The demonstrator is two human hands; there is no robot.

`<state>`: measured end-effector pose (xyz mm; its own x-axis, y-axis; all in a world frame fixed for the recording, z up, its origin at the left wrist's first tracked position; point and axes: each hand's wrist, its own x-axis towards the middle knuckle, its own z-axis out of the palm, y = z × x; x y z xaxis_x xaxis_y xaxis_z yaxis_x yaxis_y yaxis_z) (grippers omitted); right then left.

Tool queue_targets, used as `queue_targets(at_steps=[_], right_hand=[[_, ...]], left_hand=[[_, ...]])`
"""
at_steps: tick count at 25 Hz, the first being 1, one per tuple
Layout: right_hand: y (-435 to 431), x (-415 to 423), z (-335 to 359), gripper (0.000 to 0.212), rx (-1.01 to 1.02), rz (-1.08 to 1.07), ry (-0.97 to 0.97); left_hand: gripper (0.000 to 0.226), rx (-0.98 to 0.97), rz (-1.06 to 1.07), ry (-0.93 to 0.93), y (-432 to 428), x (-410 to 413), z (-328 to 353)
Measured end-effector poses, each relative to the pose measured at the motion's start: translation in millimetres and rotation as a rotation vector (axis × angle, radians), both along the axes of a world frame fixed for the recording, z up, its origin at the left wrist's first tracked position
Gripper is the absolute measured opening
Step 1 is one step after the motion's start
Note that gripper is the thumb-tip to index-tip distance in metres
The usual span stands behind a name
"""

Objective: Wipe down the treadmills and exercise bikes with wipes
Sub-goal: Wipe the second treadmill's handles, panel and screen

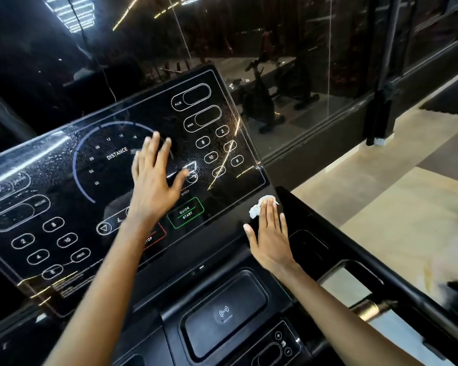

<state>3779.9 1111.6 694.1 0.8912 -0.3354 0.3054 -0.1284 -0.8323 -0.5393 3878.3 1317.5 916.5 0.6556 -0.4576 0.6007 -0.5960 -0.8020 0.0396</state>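
Observation:
A treadmill's glossy black console panel (64, 180) fills the left and middle of the head view, speckled with wet droplets. My left hand (154, 178) lies flat on its middle with fingers spread, over the distance dial. A crumpled white wipe (257, 208) sits at the panel's lower right corner on the black frame. My right hand (271, 239) presses on it with straight fingers, the fingertips covering part of the wipe.
Below the panel are a phone tray (222, 313) with a wireless mark and small plus/minus buttons (283, 343). A black handrail (381, 270) runs down to the right. A dark glass wall (302, 62) ahead reflects exercise bikes (262, 101). Beige floor (381, 207) lies to the right.

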Motion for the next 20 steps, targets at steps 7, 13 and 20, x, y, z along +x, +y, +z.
queue_targets(at_steps=[7, 13, 20], right_hand=[[3, -14, -17, 0.083, 0.065, 0.006, 0.033], [-4, -25, -29, 0.079, 0.136, 0.029, 0.064], [10, -33, -33, 0.073, 0.108, 0.111, 0.023]], left_hand=[[0.075, 0.110, 0.042, 0.162, 35, -79, -132], [0.063, 0.153, 0.059, 0.149, 49, -94, -169], [0.034, -0.052, 0.064, 0.036, 62, -105, -195]])
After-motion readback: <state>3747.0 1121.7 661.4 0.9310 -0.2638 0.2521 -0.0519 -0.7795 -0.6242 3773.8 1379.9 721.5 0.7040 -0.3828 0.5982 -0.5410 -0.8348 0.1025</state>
